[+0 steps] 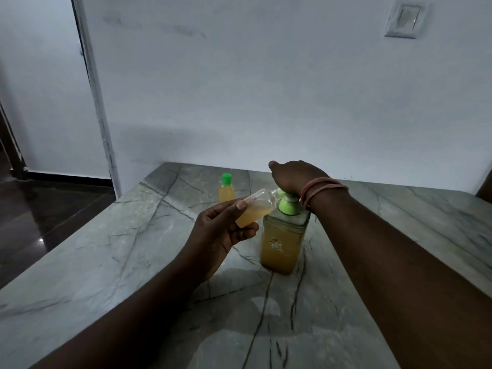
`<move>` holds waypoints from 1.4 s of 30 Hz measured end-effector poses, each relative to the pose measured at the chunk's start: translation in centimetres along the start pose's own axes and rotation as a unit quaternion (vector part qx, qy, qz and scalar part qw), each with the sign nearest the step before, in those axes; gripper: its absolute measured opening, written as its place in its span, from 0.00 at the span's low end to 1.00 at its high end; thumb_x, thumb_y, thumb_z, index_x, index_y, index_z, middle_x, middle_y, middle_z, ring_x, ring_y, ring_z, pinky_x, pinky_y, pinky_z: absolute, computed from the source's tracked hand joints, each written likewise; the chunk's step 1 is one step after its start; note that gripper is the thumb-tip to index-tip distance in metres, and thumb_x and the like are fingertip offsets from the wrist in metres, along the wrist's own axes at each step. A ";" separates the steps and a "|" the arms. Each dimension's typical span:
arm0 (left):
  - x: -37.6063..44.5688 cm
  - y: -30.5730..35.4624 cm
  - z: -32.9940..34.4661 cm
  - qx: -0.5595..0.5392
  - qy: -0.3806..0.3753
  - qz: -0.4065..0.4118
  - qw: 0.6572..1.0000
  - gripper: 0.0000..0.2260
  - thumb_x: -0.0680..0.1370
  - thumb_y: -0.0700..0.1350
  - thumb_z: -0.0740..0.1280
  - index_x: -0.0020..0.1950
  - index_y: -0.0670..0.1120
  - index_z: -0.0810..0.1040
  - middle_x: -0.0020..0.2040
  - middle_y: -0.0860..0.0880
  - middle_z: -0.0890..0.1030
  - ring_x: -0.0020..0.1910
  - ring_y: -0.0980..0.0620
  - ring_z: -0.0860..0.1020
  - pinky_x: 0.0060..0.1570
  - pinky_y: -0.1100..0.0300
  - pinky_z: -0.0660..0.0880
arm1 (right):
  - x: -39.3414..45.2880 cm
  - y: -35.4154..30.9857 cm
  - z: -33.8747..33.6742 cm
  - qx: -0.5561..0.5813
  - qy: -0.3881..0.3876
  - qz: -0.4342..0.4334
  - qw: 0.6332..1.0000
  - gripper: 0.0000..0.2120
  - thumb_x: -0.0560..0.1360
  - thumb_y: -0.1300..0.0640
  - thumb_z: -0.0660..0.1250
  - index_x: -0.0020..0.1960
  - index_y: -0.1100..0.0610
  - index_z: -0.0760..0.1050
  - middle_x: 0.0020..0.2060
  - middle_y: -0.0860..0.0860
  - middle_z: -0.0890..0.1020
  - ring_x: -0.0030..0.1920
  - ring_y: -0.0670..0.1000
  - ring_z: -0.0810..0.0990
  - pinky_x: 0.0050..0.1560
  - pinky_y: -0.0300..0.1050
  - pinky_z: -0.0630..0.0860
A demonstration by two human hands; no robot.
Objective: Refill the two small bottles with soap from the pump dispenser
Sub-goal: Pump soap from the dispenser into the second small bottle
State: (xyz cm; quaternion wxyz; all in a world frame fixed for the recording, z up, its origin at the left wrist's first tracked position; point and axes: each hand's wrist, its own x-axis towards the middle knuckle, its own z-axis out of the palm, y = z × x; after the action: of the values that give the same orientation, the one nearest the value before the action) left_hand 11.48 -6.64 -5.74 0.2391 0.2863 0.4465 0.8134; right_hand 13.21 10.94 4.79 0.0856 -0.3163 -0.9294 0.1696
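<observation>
A square pump dispenser (282, 243) with amber soap and a green collar stands on the marble counter (106, 262). My right hand (295, 177) rests palm-down on its pump head, which it hides. My left hand (221, 235) grips a small uncapped clear bottle (255, 209), tilted with its mouth at the green spout; amber soap fills its lower part. A second small bottle (226, 191) with a green cap stands upright farther back, holding amber soap.
A white wall runs along the counter's far edge, with a switch plate (404, 18) high on the right. The counter's left edge drops to a dark floor (40, 214) beside a doorway.
</observation>
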 end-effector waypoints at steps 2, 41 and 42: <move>-0.1 0.1 0.0 -0.005 0.003 -0.002 1.000 0.08 0.77 0.45 0.69 0.52 0.47 0.87 0.46 0.46 0.86 0.42 0.48 0.83 0.41 0.59 0.81 | 0.1 -0.2 -0.3 -0.006 0.001 -0.005 1.000 0.29 0.80 0.40 0.48 0.68 0.58 0.71 0.67 0.58 0.73 0.64 0.59 0.74 0.63 0.49 0.68; 0.5 -0.4 -0.8 -0.019 -0.020 -0.018 0.999 0.20 0.77 0.52 0.66 0.62 0.39 0.78 0.57 0.31 0.81 0.42 0.46 0.83 0.37 0.60 0.80 | 0.8 0.7 1.0 0.037 0.067 0.018 0.997 0.34 0.73 0.31 0.46 0.54 0.55 0.78 0.59 0.57 0.79 0.58 0.59 0.77 0.59 0.52 0.71; 0.5 -0.4 -0.8 -0.019 -0.019 -0.019 0.999 0.20 0.77 0.52 0.66 0.62 0.39 0.78 0.56 0.30 0.81 0.42 0.46 0.83 0.37 0.60 0.80 | 0.7 0.7 0.9 0.037 0.061 0.018 0.997 0.32 0.71 0.30 0.46 0.49 0.54 0.77 0.57 0.57 0.80 0.56 0.59 0.77 0.59 0.52 0.71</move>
State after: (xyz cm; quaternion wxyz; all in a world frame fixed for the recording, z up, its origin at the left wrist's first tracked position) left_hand 10.61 -6.57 -6.32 0.2686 0.2888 0.4317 0.8112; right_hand 12.78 11.61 3.71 0.1509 -0.3392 -0.9098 0.1855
